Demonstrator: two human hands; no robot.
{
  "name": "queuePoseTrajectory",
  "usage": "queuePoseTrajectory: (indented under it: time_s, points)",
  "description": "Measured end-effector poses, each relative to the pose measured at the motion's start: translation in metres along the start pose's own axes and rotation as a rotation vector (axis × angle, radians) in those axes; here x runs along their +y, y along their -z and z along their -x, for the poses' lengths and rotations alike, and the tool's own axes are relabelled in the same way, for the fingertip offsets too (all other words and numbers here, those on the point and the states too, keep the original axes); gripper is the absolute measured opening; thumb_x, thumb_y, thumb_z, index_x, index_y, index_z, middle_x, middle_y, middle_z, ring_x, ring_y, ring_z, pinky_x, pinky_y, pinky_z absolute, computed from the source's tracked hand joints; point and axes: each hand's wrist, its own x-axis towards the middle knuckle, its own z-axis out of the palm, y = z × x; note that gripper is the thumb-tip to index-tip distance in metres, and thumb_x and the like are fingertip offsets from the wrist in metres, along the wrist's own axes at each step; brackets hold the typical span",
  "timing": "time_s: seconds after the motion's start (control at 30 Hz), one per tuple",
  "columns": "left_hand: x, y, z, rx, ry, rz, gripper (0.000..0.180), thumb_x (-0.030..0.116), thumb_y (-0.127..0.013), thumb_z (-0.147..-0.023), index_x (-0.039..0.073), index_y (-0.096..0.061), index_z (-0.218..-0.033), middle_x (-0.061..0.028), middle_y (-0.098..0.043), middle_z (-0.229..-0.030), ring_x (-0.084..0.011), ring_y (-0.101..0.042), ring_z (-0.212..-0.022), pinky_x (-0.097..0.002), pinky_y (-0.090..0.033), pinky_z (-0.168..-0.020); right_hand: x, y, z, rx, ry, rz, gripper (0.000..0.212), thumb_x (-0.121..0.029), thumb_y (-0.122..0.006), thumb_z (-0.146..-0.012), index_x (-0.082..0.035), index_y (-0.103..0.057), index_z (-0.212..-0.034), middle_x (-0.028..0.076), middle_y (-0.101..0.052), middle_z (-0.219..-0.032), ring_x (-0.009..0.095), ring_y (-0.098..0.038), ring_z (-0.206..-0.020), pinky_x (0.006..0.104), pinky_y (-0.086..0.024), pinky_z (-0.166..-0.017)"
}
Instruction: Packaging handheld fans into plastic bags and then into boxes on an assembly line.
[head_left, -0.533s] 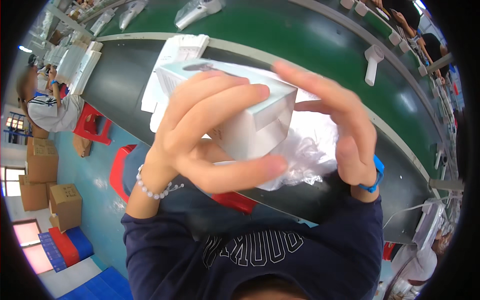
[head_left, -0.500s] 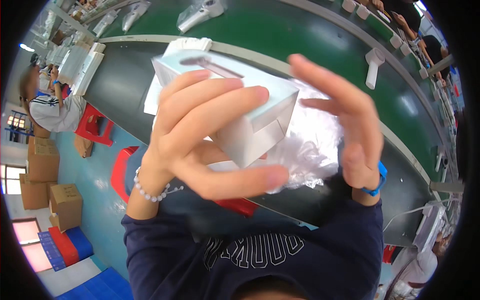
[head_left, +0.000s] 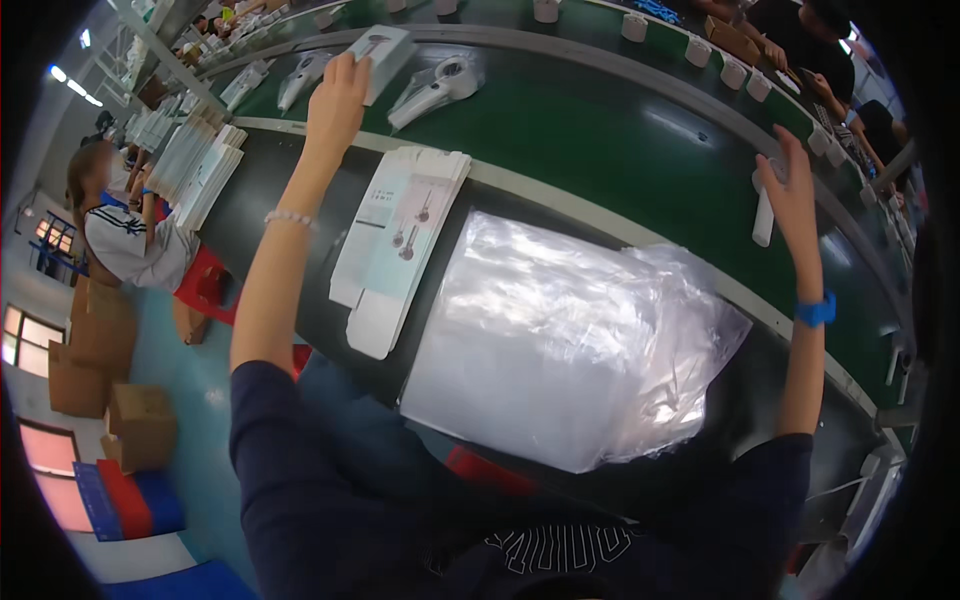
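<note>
At the far left, my left hand [head_left: 338,105] grips the near edge of a small closed carton [head_left: 388,58], pale blue and white, over the green belt. My right hand [head_left: 797,200] reaches out at the right with thumb and fingers apart. Beside its thumb lies a white handheld device [head_left: 763,220] with a straight handle, its head partly hidden by the hand. Between my arms are a pile of flat unfolded cartons [head_left: 395,240] and a stack of clear plastic bags [head_left: 540,340], crumpled at the right end.
The green conveyor belt [head_left: 570,115] runs beyond the dark table [head_left: 290,170]. A bagged white device [head_left: 437,92] lies right of the carton, another [head_left: 300,80] left of it. White cups [head_left: 634,27] line the far side. Co-workers sit at left and far right.
My left hand has carried the carton from in front of me to the belt at far left. My right hand has moved out right toward the white device. The bags and flat cartons are uncovered.
</note>
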Motion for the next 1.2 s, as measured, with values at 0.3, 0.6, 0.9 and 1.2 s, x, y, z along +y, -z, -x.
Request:
queuePoseTrajectory:
  time_s: [0.3, 0.6, 0.9, 1.2]
  points:
    - [-0.029, -0.091, 0.048, -0.180, 0.358, 0.122, 0.081, 0.001, -0.070, -0.065, 0.004, -0.033, -0.138, -0.0249, -0.041, -0.128, -0.0428, -0.041, -0.120, -0.0463, -0.040, -0.099, 0.144, -0.083, 0.004, -0.166, -0.045, 0.373, 0.071, -0.041, -0.066, -0.080, -0.005, -0.041, -0.136, 0.024, -0.047, -0.131, 0.043, -0.040, -0.123, 0.0465, -0.034, -0.104]
    - [0.189, 0.149, 0.050, -0.151, -0.178, 0.713, 0.047, 0.003, -0.066, -0.070, 0.003, -0.056, -0.116, -0.0172, -0.057, -0.116, -0.0363, -0.054, -0.108, -0.0443, -0.044, -0.093, 0.148, -0.078, 0.000, 0.245, 0.036, 0.200, 0.056, -0.031, -0.067, -0.079, -0.001, -0.050, -0.123, 0.018, -0.058, -0.116, 0.030, -0.059, -0.105, 0.0395, -0.047, -0.088]
    - [0.325, 0.237, 0.149, -0.146, -1.118, 0.990, 0.031, 0.020, -0.048, -0.089, 0.005, -0.055, -0.115, -0.0116, -0.052, -0.130, -0.0249, -0.046, -0.124, -0.0398, -0.039, -0.101, -0.010, -0.016, 0.038, 0.308, -0.059, -0.381, 0.026, -0.010, -0.065, -0.086, -0.006, -0.046, -0.103, 0.005, -0.047, -0.089, 0.012, -0.050, -0.086, 0.0264, -0.044, -0.074]
    - [0.338, 0.224, 0.137, -0.450, -0.642, 0.986, 0.063, 0.038, -0.069, -0.074, 0.010, -0.051, -0.127, -0.0112, -0.051, -0.128, -0.0210, -0.054, -0.097, -0.0348, -0.042, -0.085, -0.031, -0.012, 0.087, 0.295, -0.383, -0.833, 0.032, -0.019, -0.062, -0.090, -0.005, -0.049, -0.115, 0.006, -0.055, -0.100, 0.013, -0.054, -0.092, 0.0256, -0.046, -0.077]
